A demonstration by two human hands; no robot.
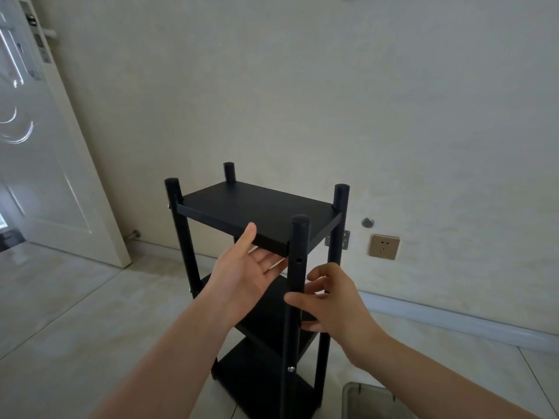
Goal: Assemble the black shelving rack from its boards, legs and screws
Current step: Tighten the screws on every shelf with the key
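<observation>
The top board (257,211) sits just above my left hand (242,275), palm flat under its near edge; my right hand (329,300) loosely curls round the upright front leg (298,267), whose empty screw hole (299,260) is just above.

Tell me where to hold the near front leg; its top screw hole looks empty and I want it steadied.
Grip the near front leg on its bare round shaft just below the empty screw hole, coming from the right side, where the right hand already is. The left hand supports the top board.
</observation>
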